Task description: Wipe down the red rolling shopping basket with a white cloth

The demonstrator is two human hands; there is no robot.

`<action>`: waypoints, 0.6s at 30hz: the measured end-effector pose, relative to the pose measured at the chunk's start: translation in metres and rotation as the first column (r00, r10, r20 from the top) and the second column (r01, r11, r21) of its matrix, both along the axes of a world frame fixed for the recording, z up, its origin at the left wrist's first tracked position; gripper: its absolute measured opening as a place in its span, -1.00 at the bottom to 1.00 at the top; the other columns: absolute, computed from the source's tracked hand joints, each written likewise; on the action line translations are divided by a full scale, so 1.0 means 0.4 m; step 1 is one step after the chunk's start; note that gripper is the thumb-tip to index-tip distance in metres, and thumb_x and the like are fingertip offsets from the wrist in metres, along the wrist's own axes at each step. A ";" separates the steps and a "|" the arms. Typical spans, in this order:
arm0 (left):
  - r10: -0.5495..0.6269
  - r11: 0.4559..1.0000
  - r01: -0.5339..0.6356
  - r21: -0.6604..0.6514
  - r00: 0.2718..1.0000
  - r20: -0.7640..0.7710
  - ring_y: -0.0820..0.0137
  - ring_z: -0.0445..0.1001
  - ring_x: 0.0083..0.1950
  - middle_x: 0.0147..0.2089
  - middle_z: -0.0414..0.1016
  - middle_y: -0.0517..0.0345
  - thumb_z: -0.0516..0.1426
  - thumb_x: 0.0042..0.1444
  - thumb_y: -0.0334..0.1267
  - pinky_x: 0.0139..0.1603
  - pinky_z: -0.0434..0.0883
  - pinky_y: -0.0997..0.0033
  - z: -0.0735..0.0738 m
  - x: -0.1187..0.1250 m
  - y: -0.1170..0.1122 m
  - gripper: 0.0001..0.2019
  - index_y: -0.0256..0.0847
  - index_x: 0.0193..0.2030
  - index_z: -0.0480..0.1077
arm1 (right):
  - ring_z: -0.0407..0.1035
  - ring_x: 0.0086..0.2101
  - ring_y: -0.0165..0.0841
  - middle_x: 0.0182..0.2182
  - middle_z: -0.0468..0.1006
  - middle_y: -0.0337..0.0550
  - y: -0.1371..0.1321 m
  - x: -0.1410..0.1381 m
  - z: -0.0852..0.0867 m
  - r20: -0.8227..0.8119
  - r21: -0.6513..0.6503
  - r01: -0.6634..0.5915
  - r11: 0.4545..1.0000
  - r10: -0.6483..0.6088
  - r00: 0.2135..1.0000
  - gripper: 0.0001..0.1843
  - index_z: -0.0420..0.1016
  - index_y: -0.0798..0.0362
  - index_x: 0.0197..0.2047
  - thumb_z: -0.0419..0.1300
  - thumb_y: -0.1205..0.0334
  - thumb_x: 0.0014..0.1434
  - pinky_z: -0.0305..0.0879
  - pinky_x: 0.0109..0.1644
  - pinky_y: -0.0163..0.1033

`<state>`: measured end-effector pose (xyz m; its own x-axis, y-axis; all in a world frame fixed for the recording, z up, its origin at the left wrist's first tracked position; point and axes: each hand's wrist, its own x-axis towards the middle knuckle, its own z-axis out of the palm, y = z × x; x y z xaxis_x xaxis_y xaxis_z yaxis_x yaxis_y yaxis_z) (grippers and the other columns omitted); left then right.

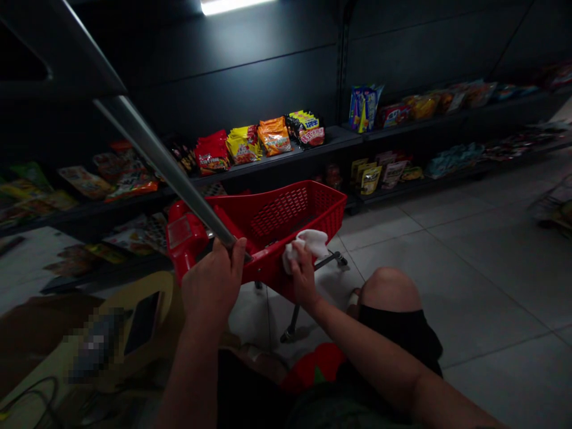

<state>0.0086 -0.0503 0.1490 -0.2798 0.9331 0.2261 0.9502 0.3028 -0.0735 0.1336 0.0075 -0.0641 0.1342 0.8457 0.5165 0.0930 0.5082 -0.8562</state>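
My left hand (213, 286) grips a long steel handle pole (161, 161) that rises from a red plastic shopping trolley basket (286, 214). My right hand (302, 277) holds a crumpled white cloth (308, 245) and presses it against the near rim of the basket. The basket has mesh sides and appears to hold nothing, though its lower inside is partly hidden. Its dark metal wheeled base (295, 316) shows beneath it.
Dark shelves (286, 146) hold colourful snack packets along the wall. Grey floor tiles (447, 286) spread to the right. My bent knee (391, 291) lies just beyond my right forearm. A tan object with a blurred patch (111, 333) sits at lower left.
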 end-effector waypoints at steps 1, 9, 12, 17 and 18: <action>0.001 1.000 -0.001 0.000 1.000 0.000 0.00 0.59 -0.26 -0.29 0.61 -0.18 -0.31 0.34 0.09 -0.32 0.37 0.20 -0.002 -0.001 0.001 -0.39 -0.29 0.03 0.36 | 0.05 0.30 -0.26 0.29 0.19 -0.03 -0.037 -0.024 -0.005 0.040 0.033 -0.061 0.998 0.060 0.997 -0.53 0.22 -0.05 0.31 -0.04 0.26 0.35 -0.02 0.39 0.02; 0.038 0.999 -0.038 -0.010 0.999 0.008 0.00 0.59 -0.23 -0.28 0.61 -0.20 -0.32 0.33 0.12 -0.28 0.40 0.19 -0.003 -0.001 0.003 -0.35 -0.31 0.07 0.37 | 0.20 0.15 -0.22 0.10 0.35 -0.12 -0.116 -0.035 -0.239 0.288 0.054 -0.110 0.992 0.090 0.953 -0.75 0.64 -0.10 -0.24 0.10 0.29 0.25 0.21 0.24 0.02; 0.032 0.999 -0.032 -0.013 0.999 0.014 0.00 0.59 -0.24 -0.29 0.60 -0.21 -0.32 0.33 0.12 -0.27 0.41 0.16 -0.002 0.003 0.004 -0.34 -0.32 0.09 0.37 | 0.29 0.09 -0.23 0.04 0.41 -0.09 -0.125 0.013 -0.338 0.261 -0.078 -0.168 0.983 0.182 0.948 -0.76 0.61 -0.04 -0.24 0.09 0.32 0.18 0.27 0.19 -0.03; 0.007 1.000 -0.007 0.013 1.000 -0.001 0.04 0.59 -0.24 -0.27 0.61 -0.20 -0.32 0.34 0.11 -0.25 0.41 0.18 -0.006 0.006 0.007 -0.36 -0.32 0.08 0.36 | 0.41 -0.09 -0.26 -0.05 0.48 -0.01 -0.039 0.096 -0.400 -0.034 -0.297 0.044 0.954 -0.056 0.998 -0.47 0.27 0.07 0.18 0.08 0.20 0.12 0.38 0.03 -0.09; 0.008 1.000 -0.008 0.011 1.000 -0.004 0.05 0.59 -0.25 -0.27 0.61 -0.20 -0.32 0.34 0.10 -0.25 0.41 0.19 -0.006 0.007 0.007 -0.36 -0.32 0.07 0.36 | 0.42 -0.13 -0.27 -0.07 0.48 0.01 -0.007 0.105 -0.398 -0.086 -0.355 0.112 0.928 -0.152 0.985 -0.43 0.19 0.10 0.22 0.05 0.16 0.14 0.39 -0.02 -0.10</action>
<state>0.0113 -0.0477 0.1465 -0.2860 0.9285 0.2370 0.9476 0.3108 -0.0739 0.1758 0.0048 -0.2233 0.2962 0.9401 0.1688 0.0343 0.1662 -0.9855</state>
